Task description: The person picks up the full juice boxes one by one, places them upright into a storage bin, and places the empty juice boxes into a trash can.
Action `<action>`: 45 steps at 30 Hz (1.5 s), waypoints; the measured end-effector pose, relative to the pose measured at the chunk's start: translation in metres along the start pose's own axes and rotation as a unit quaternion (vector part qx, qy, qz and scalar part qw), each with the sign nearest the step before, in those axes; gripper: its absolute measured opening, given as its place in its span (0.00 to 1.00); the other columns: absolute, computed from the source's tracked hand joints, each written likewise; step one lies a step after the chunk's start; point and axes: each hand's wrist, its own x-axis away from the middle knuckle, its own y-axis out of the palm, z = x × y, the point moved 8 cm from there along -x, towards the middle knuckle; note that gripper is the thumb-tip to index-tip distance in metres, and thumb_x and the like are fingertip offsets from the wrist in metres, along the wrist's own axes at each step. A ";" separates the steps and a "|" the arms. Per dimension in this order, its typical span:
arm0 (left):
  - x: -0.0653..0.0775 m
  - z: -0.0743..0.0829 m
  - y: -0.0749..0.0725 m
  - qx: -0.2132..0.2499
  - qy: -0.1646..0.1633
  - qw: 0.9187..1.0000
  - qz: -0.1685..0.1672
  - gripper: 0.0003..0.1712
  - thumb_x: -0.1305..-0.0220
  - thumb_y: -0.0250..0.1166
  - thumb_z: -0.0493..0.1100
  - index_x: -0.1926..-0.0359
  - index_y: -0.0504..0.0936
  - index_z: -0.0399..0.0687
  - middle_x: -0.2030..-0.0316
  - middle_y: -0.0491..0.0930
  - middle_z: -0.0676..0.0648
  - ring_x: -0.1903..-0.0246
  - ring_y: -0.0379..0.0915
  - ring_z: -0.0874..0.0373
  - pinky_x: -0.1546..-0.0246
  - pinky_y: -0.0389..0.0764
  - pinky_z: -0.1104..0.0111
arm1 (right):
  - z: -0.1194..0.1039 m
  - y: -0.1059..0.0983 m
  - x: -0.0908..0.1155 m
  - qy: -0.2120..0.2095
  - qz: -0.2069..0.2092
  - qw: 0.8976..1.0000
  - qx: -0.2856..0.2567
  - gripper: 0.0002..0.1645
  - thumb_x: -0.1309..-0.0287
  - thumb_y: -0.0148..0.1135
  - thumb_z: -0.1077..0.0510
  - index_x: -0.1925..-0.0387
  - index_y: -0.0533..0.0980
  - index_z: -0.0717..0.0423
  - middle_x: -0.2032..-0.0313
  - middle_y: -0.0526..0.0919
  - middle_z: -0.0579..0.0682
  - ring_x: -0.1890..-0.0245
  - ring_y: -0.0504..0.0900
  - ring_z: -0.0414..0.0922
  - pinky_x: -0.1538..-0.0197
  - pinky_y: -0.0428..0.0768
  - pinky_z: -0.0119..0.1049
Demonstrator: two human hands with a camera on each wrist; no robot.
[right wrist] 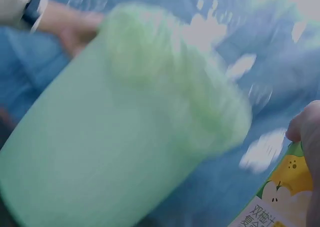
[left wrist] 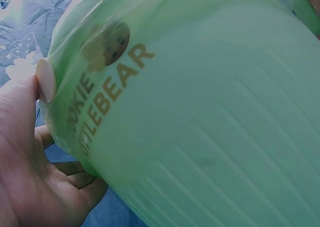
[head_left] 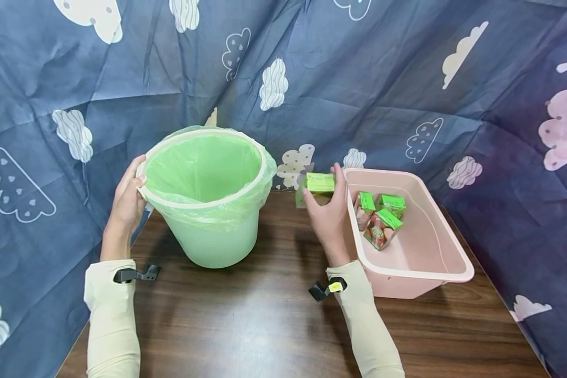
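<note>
At the left stands a pale green trash can [head_left: 217, 236] with a white rim, lined with a thin green plastic bag [head_left: 203, 163]. My left hand [head_left: 126, 202] grips its rim from the left side, thumb on top. In the left wrist view, the fingers curl below the rim beside bear lettering. To the right of the can, my right hand [head_left: 328, 220] holds a juice carton [head_left: 321, 182] with a bright green top, raised beside the pink tub's left rim. The right wrist view shows that carton's [right wrist: 285, 192] yellow fruit print at the lower right.
The pink plastic tub [head_left: 434, 252] on the right holds three more green-topped cartons [head_left: 382, 227] near its left wall. Both containers stand on a dark wood table [head_left: 245, 325]. Behind and at the sides hangs blue cloth [head_left: 335, 79] with a cloud print.
</note>
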 end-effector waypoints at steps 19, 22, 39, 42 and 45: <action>-0.001 -0.002 -0.002 0.019 0.006 1.000 0.015 0.29 0.28 0.42 0.34 0.27 0.60 0.39 0.45 0.69 0.40 0.62 0.74 0.63 0.62 0.78 0.77 | -0.124 0.041 -0.064 -0.083 -0.039 0.971 -0.222 0.51 0.48 0.72 0.67 0.25 0.58 0.65 0.36 0.70 0.56 0.41 0.73 0.47 0.42 0.73 0.41; 0.000 -0.002 -0.002 0.017 0.008 1.000 0.016 0.29 0.28 0.42 0.34 0.27 0.60 0.39 0.46 0.70 0.40 0.63 0.74 0.63 0.63 0.77 0.77 | -0.126 0.057 -0.064 -0.058 -0.072 0.968 -0.235 0.52 0.48 0.72 0.67 0.25 0.57 0.63 0.35 0.71 0.56 0.44 0.74 0.46 0.46 0.75 0.38; 0.000 -0.004 -0.003 0.024 0.016 1.000 0.013 0.29 0.29 0.42 0.33 0.28 0.61 0.39 0.47 0.72 0.40 0.64 0.74 0.62 0.64 0.77 0.76 | -0.117 0.121 -0.043 -0.038 -0.192 0.969 -0.150 0.53 0.48 0.76 0.60 0.24 0.58 0.60 0.32 0.70 0.57 0.34 0.70 0.40 0.33 0.67 0.31; 0.000 -0.003 -0.003 0.022 0.020 1.000 0.010 0.30 0.30 0.42 0.34 0.28 0.61 0.38 0.47 0.72 0.40 0.64 0.74 0.62 0.64 0.77 0.76 | -0.113 0.124 -0.042 -0.013 -0.211 0.964 -0.158 0.54 0.47 0.76 0.62 0.24 0.57 0.60 0.29 0.67 0.58 0.29 0.66 0.42 0.29 0.62 0.30; -0.001 -0.002 -0.003 0.021 0.021 1.000 0.008 0.30 0.30 0.42 0.34 0.27 0.60 0.38 0.47 0.72 0.40 0.64 0.74 0.62 0.64 0.77 0.76 | -0.111 0.123 -0.041 0.005 -0.217 0.961 -0.172 0.53 0.46 0.74 0.65 0.24 0.56 0.63 0.28 0.65 0.60 0.27 0.64 0.43 0.28 0.61 0.31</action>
